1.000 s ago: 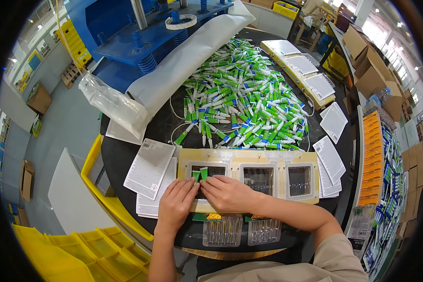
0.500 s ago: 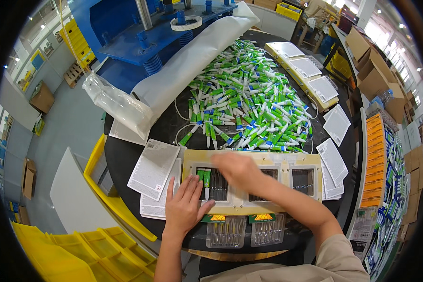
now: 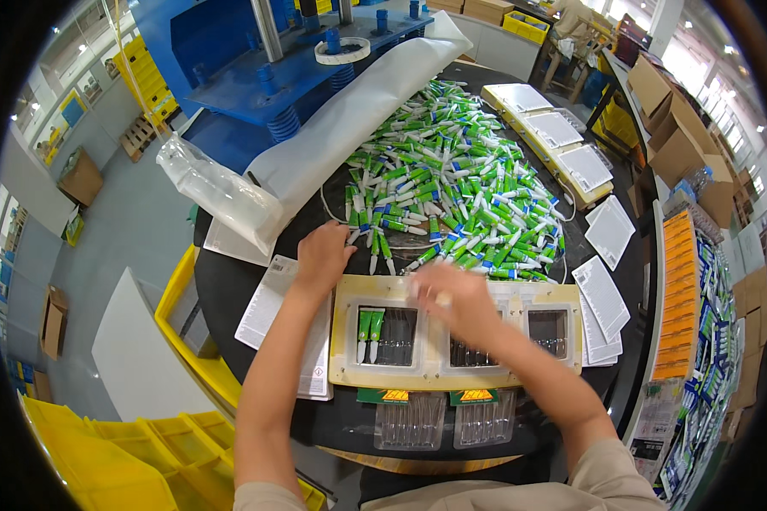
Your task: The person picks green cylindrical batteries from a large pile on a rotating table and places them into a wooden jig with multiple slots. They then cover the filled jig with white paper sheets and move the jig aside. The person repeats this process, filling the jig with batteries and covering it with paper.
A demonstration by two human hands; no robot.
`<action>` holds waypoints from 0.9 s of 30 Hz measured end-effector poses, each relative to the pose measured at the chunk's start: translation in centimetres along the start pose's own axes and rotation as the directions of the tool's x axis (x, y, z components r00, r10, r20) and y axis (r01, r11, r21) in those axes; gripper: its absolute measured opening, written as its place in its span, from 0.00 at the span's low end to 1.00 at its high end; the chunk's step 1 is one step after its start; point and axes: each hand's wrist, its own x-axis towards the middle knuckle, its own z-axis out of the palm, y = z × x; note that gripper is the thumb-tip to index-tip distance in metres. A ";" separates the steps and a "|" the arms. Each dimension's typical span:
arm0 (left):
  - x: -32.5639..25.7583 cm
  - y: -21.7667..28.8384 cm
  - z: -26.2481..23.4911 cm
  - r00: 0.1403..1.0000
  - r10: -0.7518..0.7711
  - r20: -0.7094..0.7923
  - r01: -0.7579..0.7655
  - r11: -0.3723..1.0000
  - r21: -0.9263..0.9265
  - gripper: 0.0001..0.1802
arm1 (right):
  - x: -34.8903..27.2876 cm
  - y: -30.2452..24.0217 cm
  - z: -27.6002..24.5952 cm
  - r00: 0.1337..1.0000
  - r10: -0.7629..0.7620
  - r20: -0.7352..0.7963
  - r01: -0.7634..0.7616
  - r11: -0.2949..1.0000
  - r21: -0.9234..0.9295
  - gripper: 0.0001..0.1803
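My left hand reaches to the left edge of a heap of green and white tubes. Its fingers are curled in, and what they hold is hidden. Over the cream frame, between its left and middle openings, my right hand is blurred by motion, fingers drawn together. A pale spot shows at its fingers, too small to name. Two green tubes stand side by side at the left end of the clear blister tray in the left opening. The middle opening is partly covered by my right hand.
Printed white cards lie left of the frame, and more cards to its right. Two clear blister packs lie in front. Behind stand a blue press, a plastic roll and a second frame with cards.
My left hand has left the frame's left opening and moved up to the heap, its fingers now curled. My right hand has shifted slightly right, uncovering more of the left blister tray.
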 end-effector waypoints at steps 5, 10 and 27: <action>-1.3 2.1 -2.5 0.984 -0.077 -0.161 0.048 0.983 -0.175 0.09 | -5.3 -2.1 4.2 0.882 -0.376 0.286 0.470 0.752 -0.462 0.14; -8.8 7.3 -7.9 0.935 -0.204 -0.290 0.048 0.884 -0.466 0.16 | -3.1 -1.0 4.5 0.931 -0.305 0.203 0.363 0.835 -0.414 0.09; -15.0 12.5 -3.2 0.916 0.397 -0.046 -0.395 0.917 0.050 0.14 | -0.3 0.2 -1.0 0.987 0.087 -0.138 -0.134 0.914 -0.382 0.12</action>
